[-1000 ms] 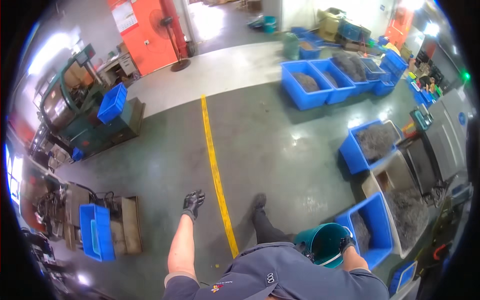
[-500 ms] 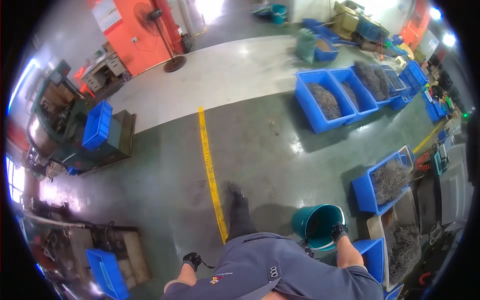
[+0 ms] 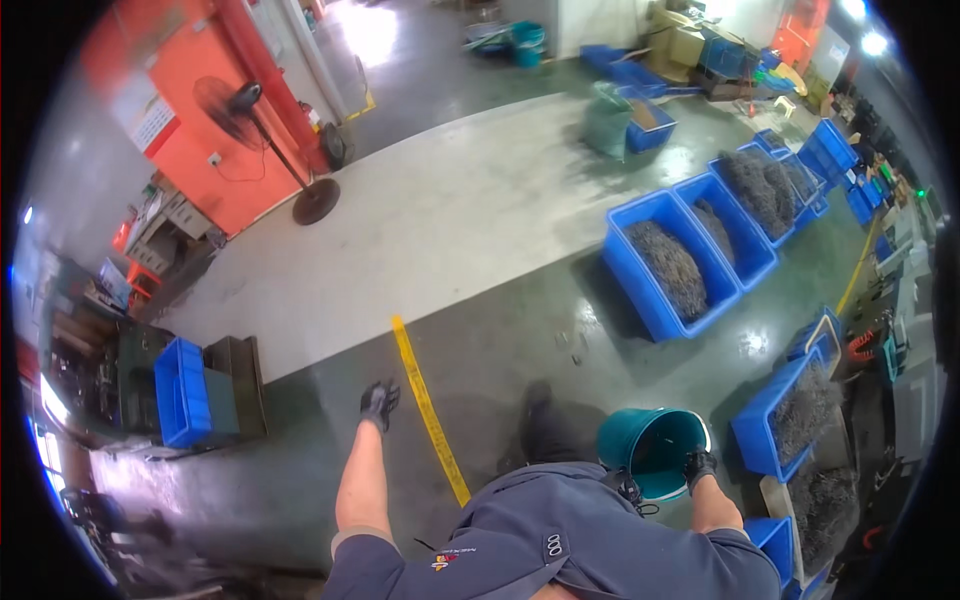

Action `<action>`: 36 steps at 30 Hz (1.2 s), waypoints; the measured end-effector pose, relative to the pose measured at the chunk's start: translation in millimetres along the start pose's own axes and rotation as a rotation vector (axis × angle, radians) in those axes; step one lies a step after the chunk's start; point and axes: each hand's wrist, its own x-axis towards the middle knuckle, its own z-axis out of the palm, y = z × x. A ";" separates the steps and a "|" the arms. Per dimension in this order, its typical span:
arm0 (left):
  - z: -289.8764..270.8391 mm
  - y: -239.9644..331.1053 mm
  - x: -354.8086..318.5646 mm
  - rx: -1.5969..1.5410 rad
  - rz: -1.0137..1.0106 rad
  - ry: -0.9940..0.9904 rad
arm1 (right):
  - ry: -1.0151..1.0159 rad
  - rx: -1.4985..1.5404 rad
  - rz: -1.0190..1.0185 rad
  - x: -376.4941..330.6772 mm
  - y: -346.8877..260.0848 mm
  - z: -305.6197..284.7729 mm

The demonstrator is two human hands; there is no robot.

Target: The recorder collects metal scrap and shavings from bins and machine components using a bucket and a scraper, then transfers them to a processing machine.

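Observation:
A teal bucket hangs tilted at my right side, its dark mouth facing up and toward the right. My right hand, in a dark glove, is closed at the bucket's right rim, where the pale handle runs; which of the two it grips is hard to make out. Out ahead on the left, over the floor beside the yellow line, my gloved left hand is open and holds nothing, its fingers stretched out.
Blue bins heaped with grey, tangled metal-like shavings stand ahead on the right. Another filled blue bin is close by the bucket. On the left, a blue crate sits against a machine. A pedestal fan stands farther off.
My left arm has swung forward and up, away from my side. The view has moved ahead, bringing the blue bins nearer. The bucket is still in my right hand.

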 end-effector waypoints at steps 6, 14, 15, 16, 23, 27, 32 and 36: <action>170.2 132.9 124.4 0.253 0.265 -0.180 | 0.063 -0.075 0.219 95.5 -72.5 150.7; 138.6 163.0 219.6 0.189 -0.197 0.147 | -0.018 -0.022 0.430 91.7 -242.2 332.0; 123.1 162.9 230.3 0.081 -0.281 0.074 | -0.026 -0.021 0.406 93.4 -264.9 357.6; 101.6 157.4 243.1 -0.022 -0.363 -0.001 | -0.036 -0.014 0.384 94.8 -282.3 382.1; 145.7 255.9 348.8 0.161 -0.430 0.474 | 0.114 0.128 0.202 91.2 -381.1 593.0; 252.2 366.4 538.0 0.231 -0.400 0.223 | -0.019 -0.214 -0.152 212.2 -378.7 500.2; 279.5 599.3 705.5 0.446 -0.001 -0.138 | 0.144 0.097 0.095 169.1 -531.0 791.2; 557.5 674.1 801.2 0.494 -0.050 -0.226 | -0.297 -0.500 -1.030 300.8 -485.0 673.5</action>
